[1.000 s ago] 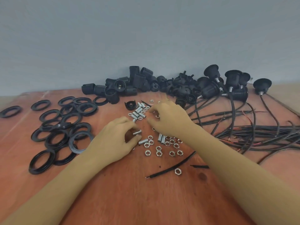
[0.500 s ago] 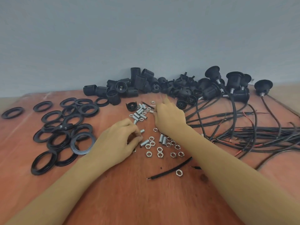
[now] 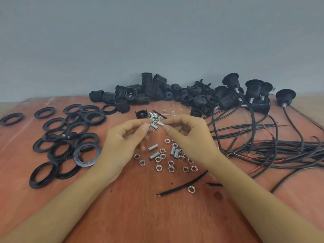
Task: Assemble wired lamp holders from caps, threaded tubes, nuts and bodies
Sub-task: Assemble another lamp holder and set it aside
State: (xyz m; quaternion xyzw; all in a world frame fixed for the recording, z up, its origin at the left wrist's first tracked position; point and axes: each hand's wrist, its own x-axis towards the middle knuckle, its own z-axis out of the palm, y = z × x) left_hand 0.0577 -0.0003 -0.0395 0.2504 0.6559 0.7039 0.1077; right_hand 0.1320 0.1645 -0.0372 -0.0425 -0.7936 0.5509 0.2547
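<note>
My left hand and my right hand are raised over the table with their fingertips nearly meeting. The left thumb and forefinger pinch a short silver threaded tube. The right fingertips pinch what looks like another threaded tube; the loose tube pile right behind makes this hard to separate. More tubes and several hex nuts lie scattered under the hands. A black cap sits just beyond. Black lamp holder bodies are heaped at the back.
Several black rings spread over the left of the wooden table. Wired holders stand at the back right, and their black cables trail across the right side. A cut wire piece and one nut lie near me.
Both hands have lifted off the table and come together above the tube pile. The right hand drew back from its reach toward the far nuts; the left rose from beside the nearer tubes.
</note>
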